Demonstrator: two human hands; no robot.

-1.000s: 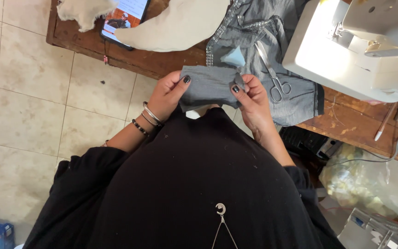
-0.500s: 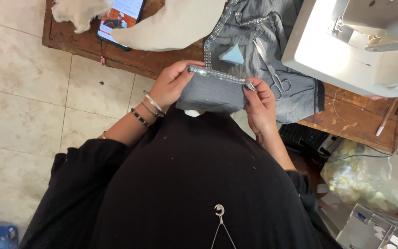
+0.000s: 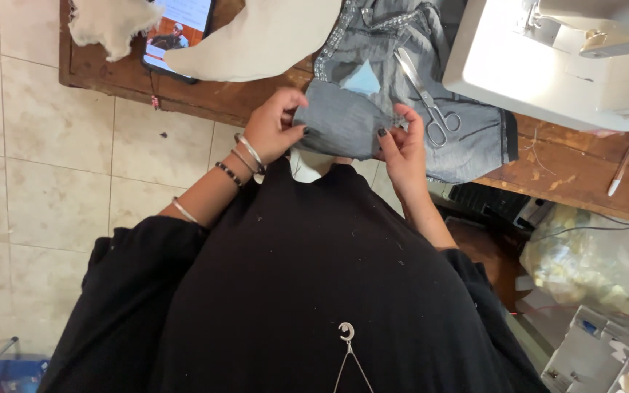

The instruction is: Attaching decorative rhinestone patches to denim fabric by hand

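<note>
— What's taking up the most room over there?

— The wooden table is running across the top, and the white sewing machine is sitting at about two o'clock on it. A cream fabric piece is lying at eleven o'clock, with a phone glowing beside it and a frayed scrap further left. A larger grey garment is spreading under the machine's edge, and scissors are resting on it at one o'clock.

— And the hands?

— Both are gripping the small grey fabric piece, which is hanging off the table's near edge, right at twelve o'clock from the person's chest. The left hand is pinching its left edge between thumb and fingers; the right hand is closed on the right edge the same way.

— How is that piece going to handle?

— I'd judge it light and soft, drooping wherever it isn't being held, so taking it by the two side edges, as now, is keeping it taut. It doesn't look slippery or fragile.

— What's it looking like?

— Grey, faintly ribbed or finely striped, folded into a rough rectangle. A pale blue triangle is showing just above it, at twelve o'clock.
</note>
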